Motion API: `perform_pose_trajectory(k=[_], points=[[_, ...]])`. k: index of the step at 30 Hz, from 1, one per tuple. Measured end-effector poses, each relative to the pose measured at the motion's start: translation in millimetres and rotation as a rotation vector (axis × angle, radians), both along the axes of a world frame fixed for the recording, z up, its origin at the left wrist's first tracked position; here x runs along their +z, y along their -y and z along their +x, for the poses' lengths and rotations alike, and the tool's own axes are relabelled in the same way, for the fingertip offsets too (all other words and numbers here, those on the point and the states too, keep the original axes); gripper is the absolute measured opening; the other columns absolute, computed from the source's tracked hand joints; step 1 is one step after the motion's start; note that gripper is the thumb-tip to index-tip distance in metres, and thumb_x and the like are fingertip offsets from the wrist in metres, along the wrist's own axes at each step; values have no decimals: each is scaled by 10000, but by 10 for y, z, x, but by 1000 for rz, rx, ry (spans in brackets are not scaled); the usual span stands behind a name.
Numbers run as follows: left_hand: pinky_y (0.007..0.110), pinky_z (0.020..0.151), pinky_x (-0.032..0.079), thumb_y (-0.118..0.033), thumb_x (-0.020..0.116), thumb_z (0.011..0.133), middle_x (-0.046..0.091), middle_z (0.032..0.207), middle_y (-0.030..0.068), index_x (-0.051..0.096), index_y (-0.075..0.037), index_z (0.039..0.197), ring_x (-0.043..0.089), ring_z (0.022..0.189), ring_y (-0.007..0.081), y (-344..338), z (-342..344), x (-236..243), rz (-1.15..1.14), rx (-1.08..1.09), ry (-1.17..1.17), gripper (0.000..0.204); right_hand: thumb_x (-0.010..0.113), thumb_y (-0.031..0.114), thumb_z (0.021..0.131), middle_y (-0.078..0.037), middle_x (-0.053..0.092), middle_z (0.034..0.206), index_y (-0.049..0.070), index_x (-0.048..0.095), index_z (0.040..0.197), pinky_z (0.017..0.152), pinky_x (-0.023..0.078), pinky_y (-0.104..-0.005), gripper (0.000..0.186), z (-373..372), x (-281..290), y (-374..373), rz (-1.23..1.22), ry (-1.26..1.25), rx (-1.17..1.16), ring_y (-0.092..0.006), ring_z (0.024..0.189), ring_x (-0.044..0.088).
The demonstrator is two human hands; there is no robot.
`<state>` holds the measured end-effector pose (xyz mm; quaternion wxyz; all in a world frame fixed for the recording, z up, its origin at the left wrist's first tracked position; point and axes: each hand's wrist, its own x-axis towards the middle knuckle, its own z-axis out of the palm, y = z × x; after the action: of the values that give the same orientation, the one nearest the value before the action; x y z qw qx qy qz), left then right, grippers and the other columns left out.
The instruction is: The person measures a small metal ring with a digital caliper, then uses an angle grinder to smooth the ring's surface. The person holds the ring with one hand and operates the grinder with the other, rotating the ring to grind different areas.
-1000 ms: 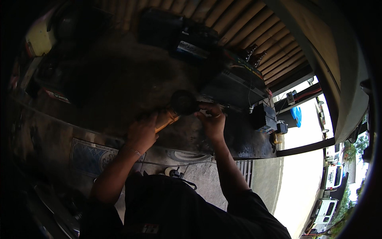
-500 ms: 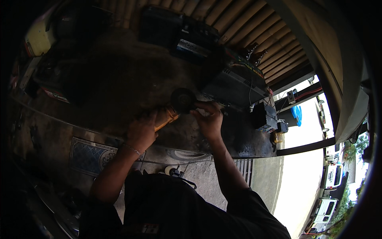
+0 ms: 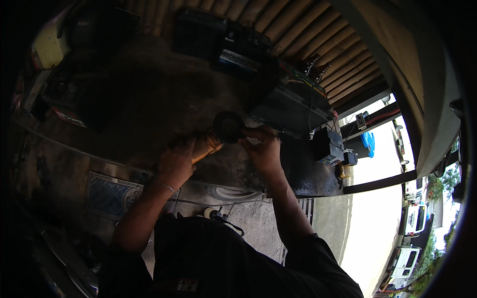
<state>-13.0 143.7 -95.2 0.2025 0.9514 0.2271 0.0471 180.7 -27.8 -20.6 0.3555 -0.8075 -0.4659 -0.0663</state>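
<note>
My left hand (image 3: 176,162) is wrapped around the yellow body of an angle grinder (image 3: 203,148). The grinder lies tilted over the dark bench top, its head pointing away and to the right. A round dark disc (image 3: 228,126) sits on its head, face up. At the disc's right edge, the thumb and fingers of my right hand (image 3: 265,150) are pinched together on the rim. Deep shadow hides the fingertips of both hands and the underside of the grinder.
Behind the disc stand a large black case (image 3: 290,107) and black batteries (image 3: 241,60). A smaller battery (image 3: 328,145) is at the bench's right end, by a small yellowish jar (image 3: 344,171). A cable (image 3: 198,202) runs along the near edge. Another battery (image 3: 67,116) is at left.
My right hand and forearm have shifted slightly to the right, with the fingers still at the disc's rim. The grinder and my left hand stay nearly in place.
</note>
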Motion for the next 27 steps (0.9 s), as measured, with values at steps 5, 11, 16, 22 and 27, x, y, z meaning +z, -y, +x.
perform_pose_trajectory(k=[5,11,16,22,27], points=[[456,1039,478,-278,878,758,623,1356,162,435,-64,1501,626,1226,326,-13,-7,23,-10,-16,-3,891,869,111,763,-129,755,957,69,809,1024,817,570,-371,271,63,152,9,-127,20,56,-285,903,737],[456,1048,475,-284,873,763,616,1359,161,443,-64,1496,612,1247,326,-25,-14,66,10,-38,-16,877,860,115,764,-148,736,947,91,813,1021,808,563,-391,262,158,367,35,-270,26,117,-310,899,727],[459,1052,473,-277,878,757,605,1358,167,439,-65,1492,607,1248,334,-26,-26,93,33,-54,5,882,830,91,834,-126,740,1042,60,780,1116,808,575,-340,288,285,464,176,-308,-67,164,-230,905,728],[467,1054,473,-272,886,749,604,1346,174,434,-60,1486,605,1247,347,-15,-41,91,18,-51,39,891,748,107,956,-69,717,1160,36,661,1270,843,569,-298,333,307,157,300,226,-678,347,-156,1024,689],[463,1056,481,-284,886,757,622,1354,199,426,-53,1508,610,1248,354,-5,-26,76,-44,-44,-12,910,701,78,982,-78,702,1200,47,664,1234,882,560,-300,256,166,-33,363,428,-1036,133,-159,1054,679]])
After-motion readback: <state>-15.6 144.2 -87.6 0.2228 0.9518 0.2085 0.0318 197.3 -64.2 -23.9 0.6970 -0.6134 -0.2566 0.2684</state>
